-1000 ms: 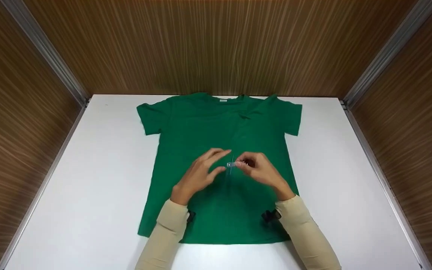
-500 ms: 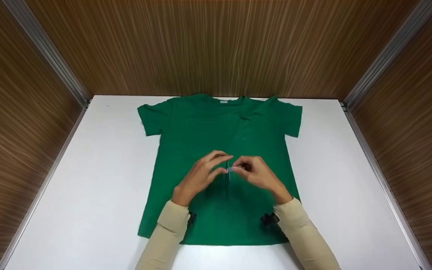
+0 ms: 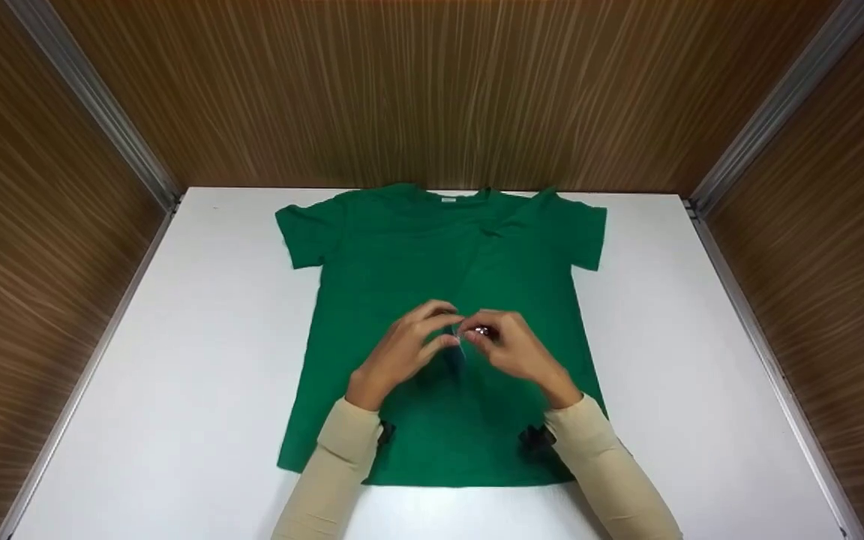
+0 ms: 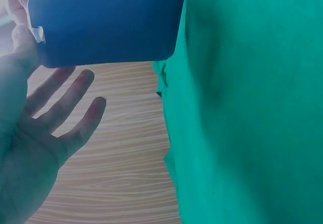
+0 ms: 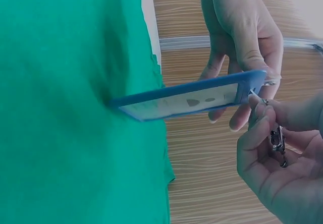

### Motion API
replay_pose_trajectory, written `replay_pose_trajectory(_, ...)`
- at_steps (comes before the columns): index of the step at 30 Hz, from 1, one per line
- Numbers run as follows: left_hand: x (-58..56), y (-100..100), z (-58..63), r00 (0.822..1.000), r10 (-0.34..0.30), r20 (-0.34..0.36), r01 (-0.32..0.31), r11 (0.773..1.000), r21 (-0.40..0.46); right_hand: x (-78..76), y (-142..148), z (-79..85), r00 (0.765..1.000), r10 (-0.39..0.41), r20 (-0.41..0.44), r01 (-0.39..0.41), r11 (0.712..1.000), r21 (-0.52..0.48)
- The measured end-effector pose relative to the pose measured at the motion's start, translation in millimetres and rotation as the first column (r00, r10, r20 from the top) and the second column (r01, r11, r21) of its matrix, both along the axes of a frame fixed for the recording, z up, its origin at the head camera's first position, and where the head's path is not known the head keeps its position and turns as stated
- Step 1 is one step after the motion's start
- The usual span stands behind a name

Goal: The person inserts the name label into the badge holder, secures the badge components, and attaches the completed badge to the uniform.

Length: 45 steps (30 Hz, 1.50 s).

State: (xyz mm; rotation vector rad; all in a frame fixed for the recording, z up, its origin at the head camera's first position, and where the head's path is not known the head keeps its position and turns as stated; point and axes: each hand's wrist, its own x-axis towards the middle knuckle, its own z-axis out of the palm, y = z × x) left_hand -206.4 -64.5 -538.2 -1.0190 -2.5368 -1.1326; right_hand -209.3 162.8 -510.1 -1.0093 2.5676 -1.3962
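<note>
A blue ID badge holder (image 5: pixel 186 103) with a pale card inside hangs between both hands above the green T-shirt (image 3: pixel 387 262). Its plain blue back (image 4: pixel 111 24) faces the left wrist camera. A clear strap (image 4: pixel 38 34) passes through the slot at its top end. With thumb and index finger, the left hand (image 3: pixel 402 349) pinches the strap's end on the blue-back side, its other fingers spread. On the card side, the right hand (image 3: pixel 518 349) pinches the same strap. The strap's metal clip (image 5: pixel 276 138) lies against the right hand's curled fingers.
The T-shirt lies spread, neck away from me, on a white table (image 3: pixel 229 337). Wood-patterned panels (image 3: pixel 432 90) with metal edge rails enclose the back and sides. Dark wrist cameras sit below both beige cuffs.
The hands have drawn together at the badge holder's top. The left thumb and index finger, earlier apart from the strap, have come onto its end. The T-shirt stays put.
</note>
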Motion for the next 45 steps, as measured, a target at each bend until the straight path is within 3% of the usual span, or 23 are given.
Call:
replay_pose_trajectory(12, 1.1, 1.6, 0.0, 1.000, -0.009, 0.025, 0.010, 1.000, -0.015, 2.1, -4.6, 0.6, 0.996, -0.009, -0.087, 0.008, 1.000, -0.016)
replay_pose_trajectory(21, 3.5, 3.0, -2.5, 0.999, -0.045, 0.030, 0.045, 0.999, 0.024, 4.6, -1.7, -2.4, 0.999, 0.036, -0.012, -0.037, 0.996, -0.083)
replay_pose_trajectory(30, 3.3, 3.2, -1.8, 0.999, -0.024, -0.020, 0.025, 0.999, 0.034, 3.2, -5.8, -2.5, 0.996, 0.005, -0.089, -0.018, 0.988, -0.155)
replay_pose_trajectory(39, 4.8, 3.8, -0.8, 0.999, -0.030, 0.015, 0.030, 0.999, 0.020, 4.7, -8.1, -2.7, 0.993, -0.016, -0.114, -0.004, 0.985, -0.174)
replay_pose_trajectory(45, 3.8, 4.7, 1.5, 1.000, -0.020, -0.008, 0.020, 1.000, 0.022, 3.1, -7.2, -0.9, 0.992, -0.044, -0.121, 0.022, 0.984, -0.178)
